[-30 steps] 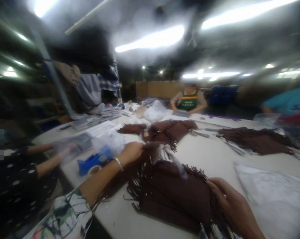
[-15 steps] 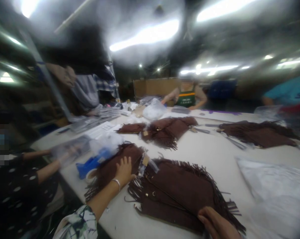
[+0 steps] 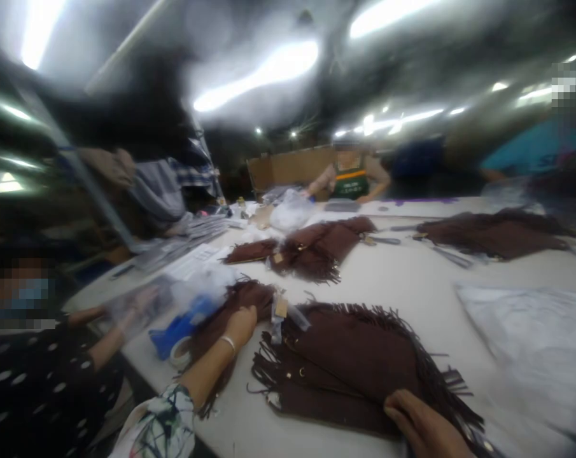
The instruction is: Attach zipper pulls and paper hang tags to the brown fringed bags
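Resting our left hand (image 3: 240, 322) on the smaller dark brown fringed suede piece (image 3: 252, 294), we are apparently pinning it flat beside the blue tape dispenser (image 3: 175, 331); blur is hiding whether it is closing; our right hand (image 3: 424, 429) is weighting the near edge of the larger brown fringed suede stack (image 3: 354, 362), grip unreadable; bare white tabletop (image 3: 393, 280) is lying open beyond.

A bare strip of white worktop (image 3: 397, 283) lies open between the near stack of brown fringed suede pieces (image 3: 359, 362) and the far brown fringed heap (image 3: 316, 248). Clear plastic bags (image 3: 531, 331) block the right. A blue tape dispenser (image 3: 180, 326) and a co-worker's forearm (image 3: 101, 337) crowd the left edge.
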{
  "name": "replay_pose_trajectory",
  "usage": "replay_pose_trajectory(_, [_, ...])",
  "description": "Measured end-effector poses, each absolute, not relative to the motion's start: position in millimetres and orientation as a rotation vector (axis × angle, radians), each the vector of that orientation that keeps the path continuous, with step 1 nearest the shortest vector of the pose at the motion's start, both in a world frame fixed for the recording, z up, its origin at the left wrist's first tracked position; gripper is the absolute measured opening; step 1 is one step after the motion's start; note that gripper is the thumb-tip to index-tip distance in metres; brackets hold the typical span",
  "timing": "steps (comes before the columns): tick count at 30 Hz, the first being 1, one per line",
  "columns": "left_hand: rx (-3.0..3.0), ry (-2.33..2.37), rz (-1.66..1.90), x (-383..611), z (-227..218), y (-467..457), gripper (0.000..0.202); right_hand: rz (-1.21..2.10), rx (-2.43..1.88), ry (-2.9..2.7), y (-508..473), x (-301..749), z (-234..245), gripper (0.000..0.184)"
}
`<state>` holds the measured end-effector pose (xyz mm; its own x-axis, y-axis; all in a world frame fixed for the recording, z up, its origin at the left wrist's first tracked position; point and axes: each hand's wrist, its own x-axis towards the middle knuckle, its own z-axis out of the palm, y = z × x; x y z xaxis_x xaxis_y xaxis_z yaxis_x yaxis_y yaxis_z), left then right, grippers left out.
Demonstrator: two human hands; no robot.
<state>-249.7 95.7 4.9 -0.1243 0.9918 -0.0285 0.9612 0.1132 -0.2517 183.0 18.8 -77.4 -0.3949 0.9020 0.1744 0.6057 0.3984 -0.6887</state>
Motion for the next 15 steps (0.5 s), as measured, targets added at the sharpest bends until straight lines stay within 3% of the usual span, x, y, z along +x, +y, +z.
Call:
replay_pose_trajectory(6, [-2.151,-2.223,0.286,-285,42,111,0.041,0.809,-1.352,-2.093,19,182,-70,0.027])
replay_pose_trajectory(15, [-2.21,-2.311,0.234,-297,53,119,0.054,0.822,-1.377,-2.027,20,183,-66,0.024])
